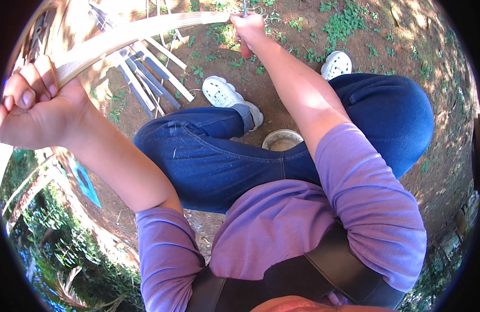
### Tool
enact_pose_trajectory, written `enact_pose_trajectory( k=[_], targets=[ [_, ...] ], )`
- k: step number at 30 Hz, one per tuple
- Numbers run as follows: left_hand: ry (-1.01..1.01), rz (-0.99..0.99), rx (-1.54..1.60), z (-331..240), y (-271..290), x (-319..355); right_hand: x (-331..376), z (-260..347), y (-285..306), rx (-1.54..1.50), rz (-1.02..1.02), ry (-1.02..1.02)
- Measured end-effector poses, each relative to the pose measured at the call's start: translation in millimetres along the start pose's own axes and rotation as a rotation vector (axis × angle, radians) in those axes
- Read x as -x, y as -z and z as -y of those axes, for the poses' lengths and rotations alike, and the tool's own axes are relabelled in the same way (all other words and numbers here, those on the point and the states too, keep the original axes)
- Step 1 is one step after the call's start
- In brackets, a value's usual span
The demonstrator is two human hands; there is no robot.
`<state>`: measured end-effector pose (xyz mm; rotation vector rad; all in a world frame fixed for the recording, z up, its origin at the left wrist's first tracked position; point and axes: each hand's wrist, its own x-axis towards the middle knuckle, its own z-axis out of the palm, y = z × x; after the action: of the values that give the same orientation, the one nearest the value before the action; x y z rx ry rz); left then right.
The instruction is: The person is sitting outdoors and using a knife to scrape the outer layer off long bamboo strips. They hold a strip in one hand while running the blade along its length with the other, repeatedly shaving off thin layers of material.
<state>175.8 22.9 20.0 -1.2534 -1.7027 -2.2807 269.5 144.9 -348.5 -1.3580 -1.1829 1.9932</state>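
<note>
A long, pale strip of wood [131, 35] stretches from my left hand to my right hand; its curve may come from the lens. My left hand [42, 106] is raised at the far left, fingers curled around the near end of the strip. At the top middle, my right hand [249, 30] is closed around a knife with a reddish handle [245, 51]. Above that fist, only a short piece of the dark blade [244, 6] shows. The strip's far end meets the right hand there, and the exact contact with the blade is hidden.
Several cut strips [151, 75] lie on the dirt ground [281, 88] beyond my left knee. Thin curled shavings [273, 20] lie past my right hand. A round metal bowl [281, 139] sits between my legs. A blue scrap [85, 182] and green plants [68, 234] are at the left.
</note>
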Motion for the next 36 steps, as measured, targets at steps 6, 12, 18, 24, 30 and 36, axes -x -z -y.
enact_pose_trajectory(
  k=[6, 12, 18, 24, 30, 36],
  targets=[
    [0.065, -0.052, 0.105, 17.8, 32.7, -24.2, 0.0, -12.1, 14.5, -0.092, -0.101, -0.101],
    [0.065, -0.129, 0.106, 38.9, 69.5, -46.1, 0.4, -27.0, 49.7, -0.009, -0.188, -0.203],
    [-0.068, -0.244, -0.135, 31.5, 30.0, -31.1, 1.6, -17.0, 50.0, 0.014, -0.237, -0.214],
    [-0.055, -0.211, -0.074, 36.5, 43.0, -29.3, 7.7, -33.9, 85.1, 0.051, -0.374, -0.244],
    [0.146, 0.168, 0.481, 87.8, 136.1, -91.5, 7.1, -36.6, 103.4, 0.265, -0.559, -0.124],
    [0.100, -0.182, 0.297, 107.0, 127.8, -105.9, 0.9, -44.6, 146.3, 0.246, -0.719, -0.036]
  ],
)
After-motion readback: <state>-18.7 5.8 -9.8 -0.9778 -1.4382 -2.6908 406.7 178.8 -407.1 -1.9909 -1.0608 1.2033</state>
